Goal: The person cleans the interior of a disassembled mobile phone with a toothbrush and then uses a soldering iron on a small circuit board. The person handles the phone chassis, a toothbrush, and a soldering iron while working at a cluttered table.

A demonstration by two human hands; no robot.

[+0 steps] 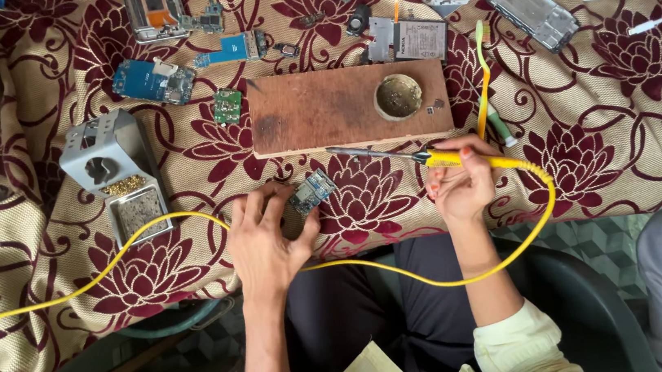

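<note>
Circuit board (313,191), small and blue-green, sits on the maroon floral cloth (590,159) right at the table's near edge, pinched at its lower corner by the left hand (267,238), other fingers spread loose. Right hand (462,184) is curled tight around a yellow soldering iron (426,157), metal tip aimed left, just above the board and not touching it. Its yellow cord (187,221) loops back across the lap. Further out there's a wooden block (323,111) with a round dish (398,96), a grey iron stand (118,171) off left, and stripped phone parts (154,80) at the back.
</note>
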